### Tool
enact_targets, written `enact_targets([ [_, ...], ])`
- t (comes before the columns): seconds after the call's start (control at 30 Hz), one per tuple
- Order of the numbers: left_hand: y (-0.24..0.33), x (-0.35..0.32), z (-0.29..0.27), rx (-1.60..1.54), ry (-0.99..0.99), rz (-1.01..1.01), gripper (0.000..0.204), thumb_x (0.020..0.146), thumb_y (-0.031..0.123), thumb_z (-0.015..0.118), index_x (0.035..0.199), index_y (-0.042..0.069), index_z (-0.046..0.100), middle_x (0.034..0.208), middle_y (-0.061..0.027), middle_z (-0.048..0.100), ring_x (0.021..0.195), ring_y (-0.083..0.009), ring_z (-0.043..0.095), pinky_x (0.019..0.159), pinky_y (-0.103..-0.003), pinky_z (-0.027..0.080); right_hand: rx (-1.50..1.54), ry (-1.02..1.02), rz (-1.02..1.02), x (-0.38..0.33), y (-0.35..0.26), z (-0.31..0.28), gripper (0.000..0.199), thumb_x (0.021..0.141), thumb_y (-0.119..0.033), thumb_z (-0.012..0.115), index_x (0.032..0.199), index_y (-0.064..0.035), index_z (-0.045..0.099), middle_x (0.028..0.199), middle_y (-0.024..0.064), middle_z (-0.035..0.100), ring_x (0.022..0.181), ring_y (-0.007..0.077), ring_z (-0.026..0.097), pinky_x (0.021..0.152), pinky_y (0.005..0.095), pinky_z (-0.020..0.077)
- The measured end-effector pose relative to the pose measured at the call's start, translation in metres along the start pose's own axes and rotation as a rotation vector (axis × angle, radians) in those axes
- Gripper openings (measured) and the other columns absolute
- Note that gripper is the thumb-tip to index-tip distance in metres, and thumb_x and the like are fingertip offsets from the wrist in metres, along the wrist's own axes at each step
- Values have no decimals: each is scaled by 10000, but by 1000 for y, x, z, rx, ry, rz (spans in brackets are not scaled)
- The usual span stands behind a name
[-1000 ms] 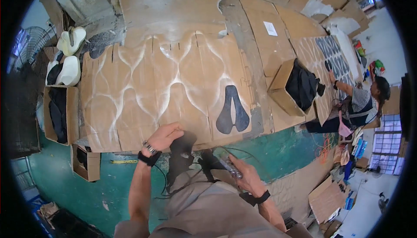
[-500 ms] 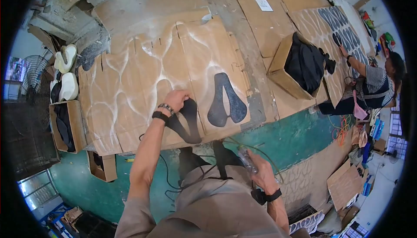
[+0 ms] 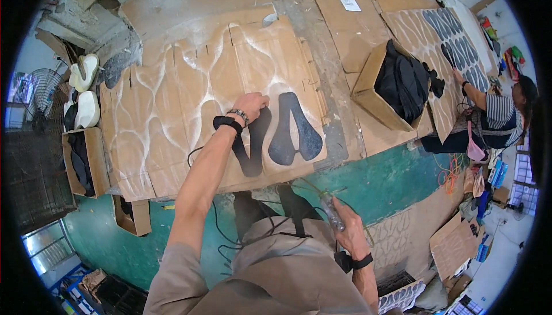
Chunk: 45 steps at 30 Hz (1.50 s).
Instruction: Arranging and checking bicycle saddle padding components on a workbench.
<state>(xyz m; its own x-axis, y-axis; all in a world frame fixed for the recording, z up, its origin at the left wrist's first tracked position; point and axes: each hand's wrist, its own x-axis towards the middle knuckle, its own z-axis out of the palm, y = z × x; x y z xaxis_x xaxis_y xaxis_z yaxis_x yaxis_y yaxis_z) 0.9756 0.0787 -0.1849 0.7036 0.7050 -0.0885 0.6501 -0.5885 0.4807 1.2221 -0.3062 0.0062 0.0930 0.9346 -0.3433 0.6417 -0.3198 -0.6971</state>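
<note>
My left hand [image 3: 249, 107] has its fingers closed on the top of a black V-shaped pad [image 3: 251, 157], which rests on the cardboard sheet [image 3: 178, 108]. Right beside it lies a second dark V-shaped pad [image 3: 310, 142] with rounded lobes and speckled marks. In front of my body, off the table's near edge, my right hand [image 3: 352, 235] is wrapped round a grey tubular tool [image 3: 332, 211]. A thin hose seems to run from this tool; its exact kind cannot be made out.
White curved spray outlines mark the cardboard. A box of black pieces [image 3: 368, 85] stands at right, another box [image 3: 100, 165] at left with pale saddle-shaped parts [image 3: 87, 110] behind it. At far right a co-worker [image 3: 503, 111] reaches over dark pads. Cables hang near my legs.
My left hand and the black pad have shifted right and away from me, closer to the other pad. My right hand still holds the tool, now turned slightly.
</note>
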Motion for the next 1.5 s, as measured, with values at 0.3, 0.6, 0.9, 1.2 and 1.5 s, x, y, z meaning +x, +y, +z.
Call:
enact_targets([
  [0.3,3,5,17,25,80,-57,80,917,111,622,948,157,678,944,-113,672,947,-349,664,782,-466,526,-29,25,-26,0,6,6,766,730,117,651,1474,-24,533,1128,272,674,999,475,659,863,484,541],
  [0.6,52,-66,6,-21,585,-212,179,883,90,687,1062,90,688,1041,-125,638,1011,-350,633,873,-463,510,-19,12,-16,8,4,4,721,736,97,673,1441,-1,557,1125,281,677,1017,466,665,890,454,541],
  [0.9,108,-195,67,-93,308,-285,360,729,135,826,1053,81,679,1088,-106,605,1032,-338,601,871,-453,508,-15,-65,-19,24,-5,4,675,760,107,658,1422,1,579,1151,261,684,1045,446,668,918,435,534],
  [1.2,113,-187,83,96,192,-381,369,724,246,811,1032,142,637,1051,-46,570,1030,-259,606,830,-449,511,-15,-122,-71,34,-13,2,777,706,139,621,1463,-18,546,1168,263,675,1064,463,650,929,442,523],
  [1.5,112,-183,84,-24,291,-379,247,740,184,807,934,106,675,965,-78,593,903,-305,648,758,-453,539,-39,-99,-110,36,-5,-1,771,710,140,615,1462,-9,543,1139,280,669,1039,475,645,916,456,521],
])
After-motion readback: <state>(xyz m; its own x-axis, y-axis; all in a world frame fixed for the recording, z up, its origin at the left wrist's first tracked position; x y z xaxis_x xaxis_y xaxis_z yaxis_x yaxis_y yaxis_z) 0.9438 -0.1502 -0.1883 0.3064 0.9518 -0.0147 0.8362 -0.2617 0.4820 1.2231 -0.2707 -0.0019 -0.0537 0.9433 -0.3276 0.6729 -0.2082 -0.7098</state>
